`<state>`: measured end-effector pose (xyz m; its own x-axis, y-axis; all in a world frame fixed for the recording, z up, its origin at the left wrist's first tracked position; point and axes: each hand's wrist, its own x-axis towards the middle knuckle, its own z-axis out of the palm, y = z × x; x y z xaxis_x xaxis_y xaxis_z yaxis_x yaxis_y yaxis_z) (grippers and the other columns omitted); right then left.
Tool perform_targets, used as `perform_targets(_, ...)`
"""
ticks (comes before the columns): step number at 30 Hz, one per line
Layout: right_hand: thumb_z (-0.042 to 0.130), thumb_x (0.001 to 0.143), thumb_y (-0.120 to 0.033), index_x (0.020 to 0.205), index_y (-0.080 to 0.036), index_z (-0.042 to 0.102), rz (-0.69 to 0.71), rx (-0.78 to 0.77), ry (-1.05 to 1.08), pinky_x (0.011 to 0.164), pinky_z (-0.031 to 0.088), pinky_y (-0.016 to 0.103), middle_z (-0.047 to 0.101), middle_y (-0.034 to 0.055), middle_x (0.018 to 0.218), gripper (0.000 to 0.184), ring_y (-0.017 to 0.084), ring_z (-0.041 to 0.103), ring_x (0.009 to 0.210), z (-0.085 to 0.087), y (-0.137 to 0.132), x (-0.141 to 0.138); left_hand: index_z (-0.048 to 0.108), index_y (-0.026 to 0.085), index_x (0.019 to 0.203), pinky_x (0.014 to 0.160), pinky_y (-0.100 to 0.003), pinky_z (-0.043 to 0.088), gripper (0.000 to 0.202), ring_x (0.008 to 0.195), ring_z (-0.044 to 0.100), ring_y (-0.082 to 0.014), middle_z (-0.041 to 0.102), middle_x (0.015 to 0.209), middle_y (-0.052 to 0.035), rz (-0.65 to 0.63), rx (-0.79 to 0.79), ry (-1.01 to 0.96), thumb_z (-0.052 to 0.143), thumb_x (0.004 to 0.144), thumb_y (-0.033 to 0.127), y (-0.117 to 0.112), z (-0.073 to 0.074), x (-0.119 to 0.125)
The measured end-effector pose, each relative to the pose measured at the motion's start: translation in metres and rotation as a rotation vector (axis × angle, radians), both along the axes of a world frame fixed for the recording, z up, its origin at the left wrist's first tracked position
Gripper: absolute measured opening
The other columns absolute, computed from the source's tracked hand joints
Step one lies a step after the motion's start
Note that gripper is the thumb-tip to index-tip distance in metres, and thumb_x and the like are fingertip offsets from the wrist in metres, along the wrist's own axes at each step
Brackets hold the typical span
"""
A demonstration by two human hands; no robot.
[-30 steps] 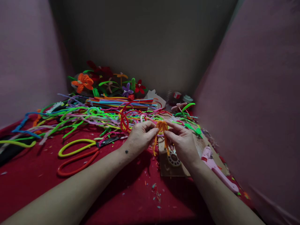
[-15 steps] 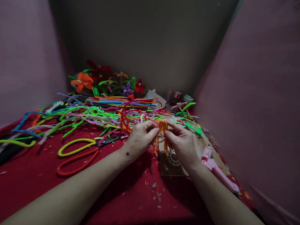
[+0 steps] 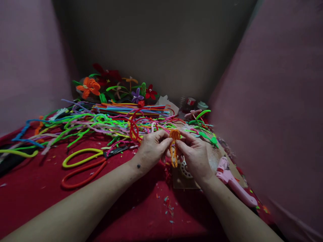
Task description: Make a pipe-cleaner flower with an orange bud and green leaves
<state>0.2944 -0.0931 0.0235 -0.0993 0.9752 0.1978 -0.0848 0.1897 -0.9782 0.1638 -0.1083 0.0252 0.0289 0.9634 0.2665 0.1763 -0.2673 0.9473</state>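
Between my two hands is a bent orange pipe cleaner piece (image 3: 174,135), looped at the top with its ends hanging down close together. My left hand (image 3: 154,146) pinches its left side between thumb and fingers. From the other side, my right hand (image 3: 196,155) grips it with thumb and forefinger. The piece is held above the table, in front of a brown cardboard piece (image 3: 180,183) with a pale ring with holes (image 3: 185,169) on it, partly hidden by my right hand.
Scissors (image 3: 83,181) with one yellow and one red handle lie left. A pink glue gun (image 3: 237,186) rests at right. Behind my hands spreads a heap of coloured pipe cleaners (image 3: 101,126), with finished flowers (image 3: 88,87) further back. Scraps dot the red cloth (image 3: 141,215).
The hanging ends of the orange piece have come closer together, and its top looks narrower. My right thumb has shifted slightly left; otherwise the hands stay in place.
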Motion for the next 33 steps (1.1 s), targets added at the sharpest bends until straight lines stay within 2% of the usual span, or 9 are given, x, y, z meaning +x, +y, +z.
perform_targets(6,0.062,0.067,-0.022,0.106,-0.016,0.062,0.026,0.001,0.008,0.036,0.031,0.020,0.053,-0.0059,0.053,0.039,0.006,0.038,0.039,0.0002,-0.0015,-0.0003,0.056,0.016,0.072,0.038,-0.018,0.042,0.012,0.036,0.052,-0.0087,0.057,0.047,0.0030,-0.030,-0.041,-0.052,0.051,0.079,0.025,0.0006,-0.0015,0.0005)
perform_targets(14,0.063,0.069,-0.025,0.107,-0.016,0.061,0.051,-0.005,0.003,0.035,0.031,0.019,0.055,-0.0042,0.057,0.039,0.006,0.039,0.040,-0.0003,-0.0019,-0.0012,0.051,0.016,0.071,0.035,-0.020,0.042,0.011,0.033,0.053,-0.0107,0.057,0.044,0.0033,-0.063,-0.097,-0.120,0.050,0.080,0.024,0.0006,-0.0025,0.0016)
perform_targets(20,0.065,0.068,-0.024,0.111,-0.020,0.058,0.077,-0.006,0.024,0.038,0.036,0.019,0.055,-0.0045,0.061,0.044,0.007,0.043,0.044,0.0001,-0.0022,-0.0010,0.053,0.016,0.073,0.032,-0.019,0.039,0.009,0.030,0.050,-0.0095,0.057,0.043,0.0039,0.003,-0.110,-0.117,0.052,0.078,0.023,0.0051,-0.0037,-0.0008)
perform_targets(23,0.069,0.064,-0.024,0.096,-0.018,0.062,0.071,-0.057,0.060,0.043,0.041,0.019,0.058,-0.0030,0.063,0.034,0.008,0.049,0.050,0.0010,-0.0031,-0.0005,0.053,0.015,0.073,0.031,-0.018,0.038,0.009,0.029,0.048,-0.0090,0.056,0.042,0.0042,0.043,-0.112,-0.122,0.053,0.077,0.023,0.0065,-0.0033,-0.0009)
perform_targets(26,0.069,0.063,-0.028,0.077,-0.014,0.062,0.102,-0.140,0.045,0.038,0.036,0.018,0.059,-0.0013,0.060,0.021,0.007,0.048,0.045,0.0002,-0.0035,0.0003,0.054,0.015,0.073,0.033,-0.018,0.039,0.009,0.031,0.049,-0.0086,0.055,0.042,0.0047,0.052,-0.101,-0.139,0.055,0.076,0.023,0.0065,-0.0030,-0.0003)
perform_targets(29,0.069,0.063,-0.029,0.069,-0.013,0.060,0.119,-0.198,0.067,0.032,0.028,0.015,0.056,-0.0023,0.055,0.020,0.006,0.045,0.040,-0.0015,-0.0031,0.0005,0.055,0.015,0.071,0.034,-0.017,0.040,0.009,0.034,0.050,-0.0083,0.055,0.045,0.0048,0.056,-0.082,-0.158,0.056,0.074,0.023,0.0067,-0.0031,-0.0003)
perform_targets(33,0.073,0.058,-0.029,0.064,-0.013,0.058,0.115,-0.276,0.122,0.033,0.033,0.015,0.053,-0.0045,0.052,0.022,0.004,0.044,0.037,-0.0011,-0.0017,0.0003,0.058,0.014,0.070,0.033,-0.016,0.037,0.007,0.034,0.047,-0.0064,0.053,0.045,0.0059,0.068,-0.072,-0.167,0.057,0.072,0.021,0.0073,-0.0020,-0.0014)
